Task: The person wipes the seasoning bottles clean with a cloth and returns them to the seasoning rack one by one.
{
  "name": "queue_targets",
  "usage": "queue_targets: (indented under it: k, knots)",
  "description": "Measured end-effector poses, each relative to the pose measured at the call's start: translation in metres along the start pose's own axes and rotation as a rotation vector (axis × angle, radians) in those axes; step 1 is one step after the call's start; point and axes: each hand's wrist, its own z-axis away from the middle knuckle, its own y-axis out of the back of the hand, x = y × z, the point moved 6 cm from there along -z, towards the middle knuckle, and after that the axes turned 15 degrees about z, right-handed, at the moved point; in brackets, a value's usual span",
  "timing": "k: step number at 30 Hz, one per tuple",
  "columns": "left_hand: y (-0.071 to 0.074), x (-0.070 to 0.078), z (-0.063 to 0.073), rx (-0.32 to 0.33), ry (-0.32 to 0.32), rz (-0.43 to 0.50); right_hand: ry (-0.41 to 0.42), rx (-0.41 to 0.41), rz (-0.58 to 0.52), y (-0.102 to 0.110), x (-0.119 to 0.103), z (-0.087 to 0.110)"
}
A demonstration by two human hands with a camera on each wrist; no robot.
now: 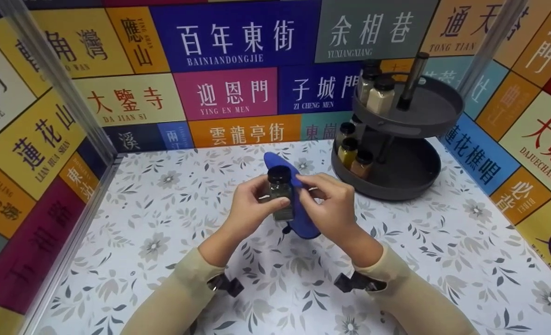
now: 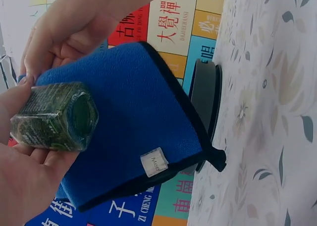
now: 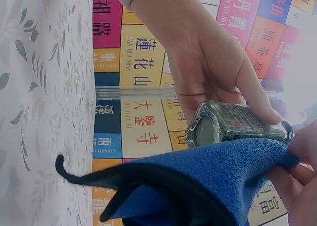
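Observation:
My left hand grips a glass spice jar with a black lid and green dried herbs inside, its thumb across the front. In the left wrist view the base of the jar faces the camera. Beside it, my right hand pinches a blue cloth near its upper part. The cloth has black edging and hangs down against the side of the jar. A small white label shows near one corner of the cloth. Both hands are held above the table.
A dark two-tier round rack stands at the back right. A pale-filled jar is on its upper tier; a yellow jar and a brown jar are below. The table has a floral cover, with printed walls around it.

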Motion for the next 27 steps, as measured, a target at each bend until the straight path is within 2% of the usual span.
queue_targets:
  k: [6,10,20,24,27]
  knots:
    - [0.009,0.007,-0.002,0.077,-0.008,-0.018,0.004,-0.056,-0.014,-0.009,-0.002,0.005]
    - [0.017,0.012,-0.004,0.122,-0.023,0.004,0.014,-0.092,-0.006,-0.018,-0.003,0.011]
    - [0.025,0.022,-0.005,0.175,-0.069,0.045,0.013,-0.119,-0.038,-0.025,-0.006,0.017]
    - [0.028,0.022,-0.005,0.200,-0.077,0.081,0.019,-0.135,-0.028,-0.026,-0.006,0.017]
    - [0.026,0.021,-0.004,0.191,-0.080,0.095,0.029,-0.143,-0.021,-0.026,-0.005,0.016]
